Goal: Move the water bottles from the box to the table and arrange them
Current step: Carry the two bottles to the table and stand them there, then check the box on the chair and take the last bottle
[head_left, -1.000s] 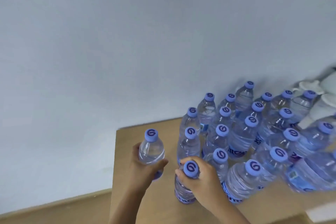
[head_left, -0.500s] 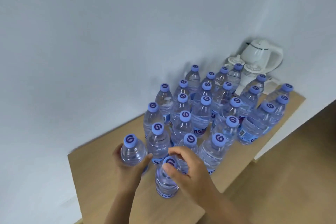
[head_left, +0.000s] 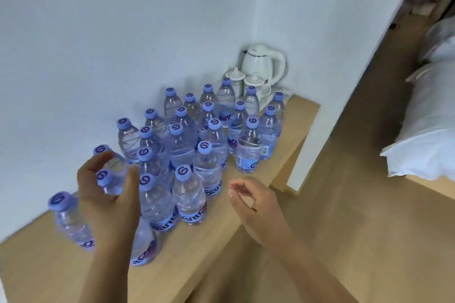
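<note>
While gripping a bottle with left hand over the bench, right hand loose, holding nothing.

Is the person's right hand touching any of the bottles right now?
Apart. The head view shows the right hand empty, with bare table between it and the nearest bottle.

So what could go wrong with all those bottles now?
The left hand is around a bottle squeezed against its neighbours, so a bump could topple several in the crowded group. The blurry bottle nearest the left edge of the table might get knocked by the arm.
</note>
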A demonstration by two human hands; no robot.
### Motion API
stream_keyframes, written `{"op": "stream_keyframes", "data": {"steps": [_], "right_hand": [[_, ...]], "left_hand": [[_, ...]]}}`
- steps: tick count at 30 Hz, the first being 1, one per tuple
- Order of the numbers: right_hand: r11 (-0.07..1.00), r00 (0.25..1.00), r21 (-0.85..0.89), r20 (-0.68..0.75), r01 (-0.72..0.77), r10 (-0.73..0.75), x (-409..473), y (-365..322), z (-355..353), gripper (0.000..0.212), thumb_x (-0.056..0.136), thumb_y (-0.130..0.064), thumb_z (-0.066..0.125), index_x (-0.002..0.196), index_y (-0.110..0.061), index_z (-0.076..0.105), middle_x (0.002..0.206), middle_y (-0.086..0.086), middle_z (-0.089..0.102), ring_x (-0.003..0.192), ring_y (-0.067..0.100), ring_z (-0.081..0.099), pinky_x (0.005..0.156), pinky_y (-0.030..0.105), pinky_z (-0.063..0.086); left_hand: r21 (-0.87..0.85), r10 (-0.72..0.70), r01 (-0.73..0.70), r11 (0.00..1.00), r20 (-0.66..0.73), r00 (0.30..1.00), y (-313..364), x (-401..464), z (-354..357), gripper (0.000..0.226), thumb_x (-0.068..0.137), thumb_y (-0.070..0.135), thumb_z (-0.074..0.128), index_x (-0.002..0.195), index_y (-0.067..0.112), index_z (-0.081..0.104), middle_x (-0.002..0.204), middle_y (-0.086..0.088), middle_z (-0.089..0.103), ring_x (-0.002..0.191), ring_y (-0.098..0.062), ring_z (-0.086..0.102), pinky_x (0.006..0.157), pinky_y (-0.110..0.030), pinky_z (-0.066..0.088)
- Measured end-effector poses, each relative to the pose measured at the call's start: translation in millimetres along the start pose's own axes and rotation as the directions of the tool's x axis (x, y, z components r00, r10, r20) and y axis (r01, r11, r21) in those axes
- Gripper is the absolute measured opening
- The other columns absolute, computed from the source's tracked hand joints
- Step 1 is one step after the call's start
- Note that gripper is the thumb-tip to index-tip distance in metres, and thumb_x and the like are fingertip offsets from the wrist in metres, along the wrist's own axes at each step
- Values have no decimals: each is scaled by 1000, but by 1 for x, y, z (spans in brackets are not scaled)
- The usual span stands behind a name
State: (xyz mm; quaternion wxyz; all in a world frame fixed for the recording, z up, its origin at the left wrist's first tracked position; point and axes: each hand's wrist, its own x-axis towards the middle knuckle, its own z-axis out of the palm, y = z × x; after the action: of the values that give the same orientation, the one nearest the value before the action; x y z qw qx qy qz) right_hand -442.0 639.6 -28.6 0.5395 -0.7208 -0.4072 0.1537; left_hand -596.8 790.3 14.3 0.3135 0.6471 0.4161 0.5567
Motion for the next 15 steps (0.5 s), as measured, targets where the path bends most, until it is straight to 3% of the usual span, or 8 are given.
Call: {"op": "stream_keyframes", "data": {"steps": [3, 6, 9, 12, 15], "right_hand": [[993, 995, -104, -84, -64, 55, -9, 26, -72, 9, 90, -27, 58, 93, -35, 58, 91, -22, 60, 90, -7, 56, 71, 5, 40], [976, 978, -182, -190, -116, 81, -21, 52, -148, 8, 90, -26, 57, 95, -31, 59, 90, -22, 58, 88, -12, 53, 73, 4, 40], [943, 959, -277, -258, -186, 113, -35, 73, -218, 18, 91, -28, 54, 106, -23, 62, 96, -20, 56, 89, -9, 52, 72, -1, 35], [895, 934, -352, -317, -275, 162, -50, 93, -284, 24, 91, -32, 52, 111, -22, 61, 100, -19, 56, 97, 2, 55, 75, 10, 36], [843, 898, -385, -377, -376, 229, -68, 116, -339, 29, 92, -33, 52, 116, -20, 60, 112, -9, 60, 106, 7, 53, 81, 20, 38]], "left_hand": [[9, 109, -113, 994, 192, 975, 38, -35, 52, 26, 82, 18, 67, 101, 32, 57, 100, 18, 58, 93, 8, 53, 86, -6, 36], [91, 225, -285, 954, 406, 886, 75, -79, 116, 25, 80, 6, 72, 103, 10, 65, 93, 4, 60, 88, -6, 52, 80, -20, 37], [45, 288, -389, 920, 596, 749, 113, -119, 181, 24, 79, 4, 72, 103, 2, 66, 99, -9, 66, 92, -23, 60, 80, -30, 40], [-16, 301, -429, 903, 736, 606, 147, -162, 242, 28, 80, 19, 65, 102, 2, 67, 103, -12, 67, 96, -32, 61, 84, -35, 43], [-95, 320, -430, 898, 811, 490, 170, -208, 295, 24, 83, 20, 67, 102, 6, 67, 106, -6, 67, 84, -29, 58, 85, -38, 44]]}}
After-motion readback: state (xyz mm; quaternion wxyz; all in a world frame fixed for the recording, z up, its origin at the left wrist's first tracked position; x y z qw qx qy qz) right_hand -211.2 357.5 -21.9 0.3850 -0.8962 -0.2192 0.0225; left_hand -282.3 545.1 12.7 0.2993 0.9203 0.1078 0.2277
